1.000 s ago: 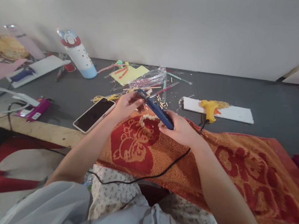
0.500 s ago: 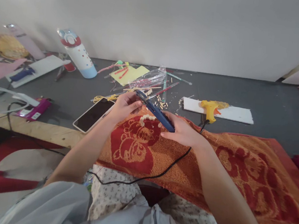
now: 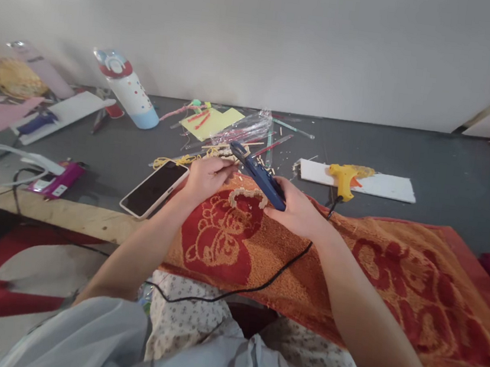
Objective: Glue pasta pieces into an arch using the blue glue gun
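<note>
My right hand [image 3: 293, 208] grips a long dark blue tool [image 3: 260, 178] that looks like pliers, its head pointing up and left over the towel's far edge. Close to that head, my left hand [image 3: 210, 178] has its thumb and fingers pinched together; whatever is between them is too small to make out. Under the tool, a curved piece made of small pale bits [image 3: 247, 196] lies on the orange and red towel [image 3: 290, 254]. Thin wooden sticks and cut pale bits are scattered just beyond my hands.
A phone [image 3: 155, 189] lies left of my left hand. A yellow glue gun [image 3: 346, 179] rests on a white board [image 3: 387, 186], its black cord crossing the towel. Farther back are a clear plastic wrapper [image 3: 252, 126], yellow paper [image 3: 212, 123] and a white bottle [image 3: 131, 92].
The blue tool's head has moved slightly right and up, away from my left fingers. My left hand has dropped a little, and more of the curved pale piece shows.
</note>
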`<state>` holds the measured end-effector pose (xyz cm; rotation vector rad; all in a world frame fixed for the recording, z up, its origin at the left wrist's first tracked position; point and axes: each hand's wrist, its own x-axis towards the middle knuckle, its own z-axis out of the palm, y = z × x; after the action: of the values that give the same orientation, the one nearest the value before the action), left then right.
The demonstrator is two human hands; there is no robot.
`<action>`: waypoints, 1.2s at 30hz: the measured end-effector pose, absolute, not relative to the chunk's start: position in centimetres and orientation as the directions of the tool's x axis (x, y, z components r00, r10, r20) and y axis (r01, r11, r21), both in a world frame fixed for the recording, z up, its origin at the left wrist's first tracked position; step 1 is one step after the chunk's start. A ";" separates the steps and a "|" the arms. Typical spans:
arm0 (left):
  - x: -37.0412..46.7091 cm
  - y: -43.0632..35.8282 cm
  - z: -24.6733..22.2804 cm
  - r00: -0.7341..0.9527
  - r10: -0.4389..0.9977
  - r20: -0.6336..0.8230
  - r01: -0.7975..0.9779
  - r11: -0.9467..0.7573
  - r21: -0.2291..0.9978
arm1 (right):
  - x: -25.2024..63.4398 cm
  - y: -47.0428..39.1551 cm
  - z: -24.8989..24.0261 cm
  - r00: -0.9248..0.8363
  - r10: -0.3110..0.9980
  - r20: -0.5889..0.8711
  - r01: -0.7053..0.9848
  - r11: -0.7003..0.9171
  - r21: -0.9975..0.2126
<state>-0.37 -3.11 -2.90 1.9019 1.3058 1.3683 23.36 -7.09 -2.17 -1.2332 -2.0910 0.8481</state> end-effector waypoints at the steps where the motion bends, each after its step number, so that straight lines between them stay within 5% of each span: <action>1: -0.3 -3.2 -2.9 0.064 0.869 0.491 0.469 -0.460 0.754 | 23.4 -7.0 -2.3 -0.418 0.895 0.156 0.539 0.382 -0.751; 15: -0.3 -4.1 -1.6 0.128 0.928 0.350 0.388 -0.371 0.843 | 24.1 -6.7 -2.2 -0.460 0.879 0.121 0.569 0.397 -0.721; 25: 0.1 -3.0 -3.5 0.265 0.881 0.392 0.120 -0.433 0.893 | 24.6 -6.3 -2.5 -0.484 0.869 0.102 0.560 0.397 -0.727; 31: 0.1 -2.7 -4.7 0.226 0.864 0.450 -0.105 -0.437 0.893 | 24.5 -6.2 -2.3 -0.513 0.855 0.076 0.523 0.382 -0.762; 36: 0.1 -2.9 -5.0 0.167 0.906 0.389 -0.107 -0.376 0.921 | 24.3 -5.9 -2.8 -0.520 0.844 0.131 0.491 0.421 -0.763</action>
<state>0.08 -2.93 -5.00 1.5160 0.8028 1.3753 24.34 -5.95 -2.80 -1.1284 -2.1741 0.9248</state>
